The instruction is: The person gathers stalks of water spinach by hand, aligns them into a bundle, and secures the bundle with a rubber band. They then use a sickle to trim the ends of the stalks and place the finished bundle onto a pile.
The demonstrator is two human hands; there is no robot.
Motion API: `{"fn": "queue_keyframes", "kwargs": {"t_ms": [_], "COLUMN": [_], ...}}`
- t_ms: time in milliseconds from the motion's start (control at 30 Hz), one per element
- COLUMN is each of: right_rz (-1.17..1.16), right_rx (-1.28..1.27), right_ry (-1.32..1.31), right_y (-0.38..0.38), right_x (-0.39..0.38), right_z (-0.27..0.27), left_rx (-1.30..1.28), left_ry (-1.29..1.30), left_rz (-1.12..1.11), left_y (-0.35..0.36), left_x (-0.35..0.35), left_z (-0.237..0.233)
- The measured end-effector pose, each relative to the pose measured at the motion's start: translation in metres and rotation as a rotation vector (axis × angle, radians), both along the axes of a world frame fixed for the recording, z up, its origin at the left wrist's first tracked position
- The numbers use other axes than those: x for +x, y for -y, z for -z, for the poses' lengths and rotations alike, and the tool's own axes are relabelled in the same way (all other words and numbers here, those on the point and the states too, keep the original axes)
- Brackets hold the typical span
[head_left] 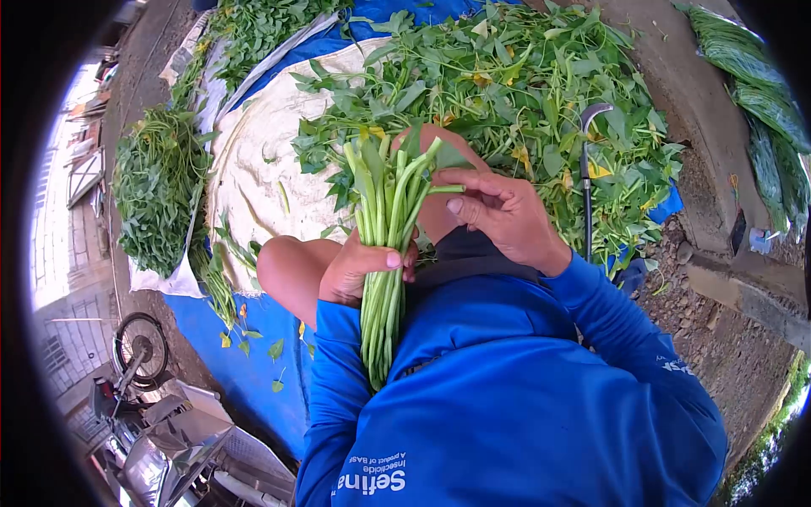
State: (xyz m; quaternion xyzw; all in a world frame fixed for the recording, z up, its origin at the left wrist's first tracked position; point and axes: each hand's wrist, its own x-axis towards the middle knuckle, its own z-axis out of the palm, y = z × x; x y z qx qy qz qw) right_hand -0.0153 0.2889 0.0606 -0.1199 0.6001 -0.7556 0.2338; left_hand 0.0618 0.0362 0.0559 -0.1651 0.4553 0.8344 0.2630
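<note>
My left hand (359,269) is closed around a bundle of green leafy stalks (384,253), held upright above my lap, stems pointing down. My right hand (503,215) pinches one stalk at the top right of the bundle, thumb and fingers on its stem. Both arms wear blue long sleeves. My bare knees show behind the bundle. A large heap of loose green leafy stalks (507,84) lies just beyond my hands on a blue tarp (253,372).
A sickle with a dark handle (587,186) lies on the heap to the right. A cream sack cloth (253,169) and another pile of greens (156,186) lie left. Tied bundles (760,93) rest at far right. A motorbike (144,397) stands at lower left.
</note>
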Motion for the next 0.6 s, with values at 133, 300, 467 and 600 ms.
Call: {"fn": "queue_keyframes", "kwargs": {"t_ms": [133,300,467,600], "right_rz": [0.131,-0.038,0.366,-0.148], "right_rx": [-0.077,0.257,-0.153,-0.027], "right_ry": [-0.314,-0.013,0.145,0.143], "right_y": [0.027,0.052,0.048,0.040], "right_x": [-0.014,-0.056,-0.066,-0.019], "right_z": [0.028,0.019,0.000,0.006], "left_rx": [0.006,0.068,0.153,0.186], "left_ry": [-0.014,-0.018,-0.089,-0.119], "left_rz": [-0.012,0.040,-0.065,-0.086], "left_y": [-0.003,-0.012,0.026,0.032], "left_x": [0.004,0.008,0.024,0.026], "left_z": [0.000,-0.006,0.011,0.014]}}
